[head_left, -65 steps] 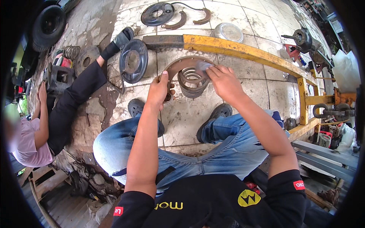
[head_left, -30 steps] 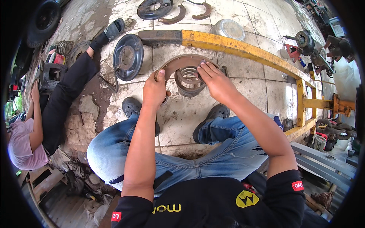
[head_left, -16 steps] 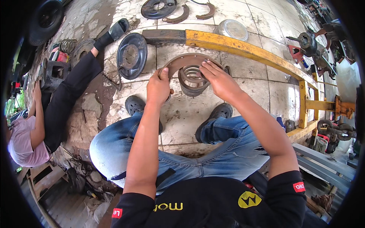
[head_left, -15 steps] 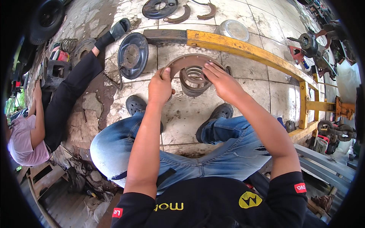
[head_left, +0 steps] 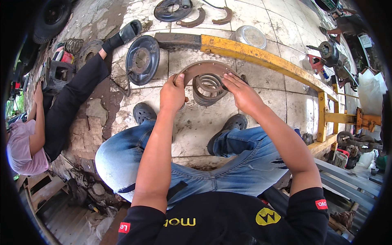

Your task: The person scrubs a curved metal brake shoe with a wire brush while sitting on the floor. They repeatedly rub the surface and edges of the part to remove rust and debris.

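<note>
A curved brown brake shoe (head_left: 203,67) is held in front of me, above the tiled floor. My left hand (head_left: 172,94) is closed around its left end, thumb on the inner face. On its right part lies my right hand (head_left: 241,92), fingers straight and close together over the shoe; that thumb is hidden. Just below and partly behind the shoe stands a rusty coil spring (head_left: 209,97), its upper turns showing through the arc. To the left of my hands lies a black round backing plate (head_left: 152,61) with a hose.
A yellow steel frame (head_left: 261,55) crosses beyond my hands and bends down the right side. Farther off are a second backing plate (head_left: 165,15), two brake shoes (head_left: 196,20) and a round silver part (head_left: 251,37). At left another person (head_left: 28,145) touches a dark metal block (head_left: 61,75).
My right hand's fingers have slid slightly right and toward me along the brake shoe. The shoe has dipped a little; my left hand keeps its grip.
</note>
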Demonstrator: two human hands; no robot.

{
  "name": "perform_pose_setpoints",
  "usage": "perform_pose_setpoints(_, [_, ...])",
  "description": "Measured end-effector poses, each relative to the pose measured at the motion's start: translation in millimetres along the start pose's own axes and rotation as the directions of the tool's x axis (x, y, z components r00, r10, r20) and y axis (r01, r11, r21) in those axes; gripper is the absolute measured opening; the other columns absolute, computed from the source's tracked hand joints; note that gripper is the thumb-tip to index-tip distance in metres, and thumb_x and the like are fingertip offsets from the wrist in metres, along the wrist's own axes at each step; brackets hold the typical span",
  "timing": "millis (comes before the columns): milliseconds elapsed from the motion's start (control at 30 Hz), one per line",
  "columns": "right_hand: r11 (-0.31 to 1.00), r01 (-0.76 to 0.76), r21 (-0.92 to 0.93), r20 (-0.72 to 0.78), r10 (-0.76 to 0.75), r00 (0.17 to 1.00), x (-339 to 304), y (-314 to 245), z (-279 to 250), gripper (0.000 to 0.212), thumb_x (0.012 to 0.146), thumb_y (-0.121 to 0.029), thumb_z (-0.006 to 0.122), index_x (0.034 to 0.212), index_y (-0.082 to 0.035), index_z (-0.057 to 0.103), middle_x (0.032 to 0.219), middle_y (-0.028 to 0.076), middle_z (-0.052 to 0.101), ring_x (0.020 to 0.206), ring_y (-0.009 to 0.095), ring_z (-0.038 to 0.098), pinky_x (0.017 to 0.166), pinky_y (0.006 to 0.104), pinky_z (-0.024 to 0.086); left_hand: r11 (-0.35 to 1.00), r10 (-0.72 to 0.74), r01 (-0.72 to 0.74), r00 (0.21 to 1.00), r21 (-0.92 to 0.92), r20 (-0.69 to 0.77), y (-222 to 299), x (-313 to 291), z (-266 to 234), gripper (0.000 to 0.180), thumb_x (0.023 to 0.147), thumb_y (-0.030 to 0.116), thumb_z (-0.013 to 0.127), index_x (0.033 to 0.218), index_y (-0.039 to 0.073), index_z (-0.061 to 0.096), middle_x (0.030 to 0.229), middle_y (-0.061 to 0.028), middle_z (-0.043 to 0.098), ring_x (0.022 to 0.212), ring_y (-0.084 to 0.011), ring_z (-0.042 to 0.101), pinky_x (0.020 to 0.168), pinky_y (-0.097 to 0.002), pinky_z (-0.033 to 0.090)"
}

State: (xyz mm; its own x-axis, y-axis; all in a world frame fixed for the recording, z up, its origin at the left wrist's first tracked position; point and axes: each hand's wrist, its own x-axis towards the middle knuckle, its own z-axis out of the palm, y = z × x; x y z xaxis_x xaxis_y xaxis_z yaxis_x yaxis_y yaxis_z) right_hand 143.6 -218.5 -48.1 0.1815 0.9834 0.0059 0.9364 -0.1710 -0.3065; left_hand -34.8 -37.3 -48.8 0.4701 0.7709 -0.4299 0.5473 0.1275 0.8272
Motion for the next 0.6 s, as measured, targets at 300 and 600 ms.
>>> perform_pose_setpoints(300, [0.99, -0.062, 0.13, -0.08, 0.073, 0.994, 19, -12, -4, 0.055, 0.078, 0.014, 0.052, 0.131, 0.001, 0.051, 0.138, 0.02, 0.052, 0.133, 0.033, 0.046, 0.109, 0.0401, 0.042, 0.999, 0.008, -0.009, 1.0, 0.036, 0.009, 5, -2, 1, 0.053, 0.101, 0.044, 0.046, 0.131, 0.001, 0.054, 0.092, -0.0176, 0.07, 0.052, -0.022, 0.067, 0.059, -0.0347, 0.052])
perform_pose_setpoints(600, [0.991, -0.1, 0.089, -0.032, 0.103, 0.994, 27, -27, -14, 0.048, 0.082, 0.009, 0.051, 0.129, 0.001, 0.052, 0.136, 0.02, 0.053, 0.13, 0.034, 0.048, 0.106, 0.0408, 0.043, 0.999, 0.007, -0.008, 1.0, 0.052, 0.023, 8, -4, 6, 0.054, 0.101, 0.044, 0.046, 0.132, 0.001, 0.054, 0.092, -0.0189, 0.07, 0.052, -0.0221, 0.067, 0.059, -0.0356, 0.053])
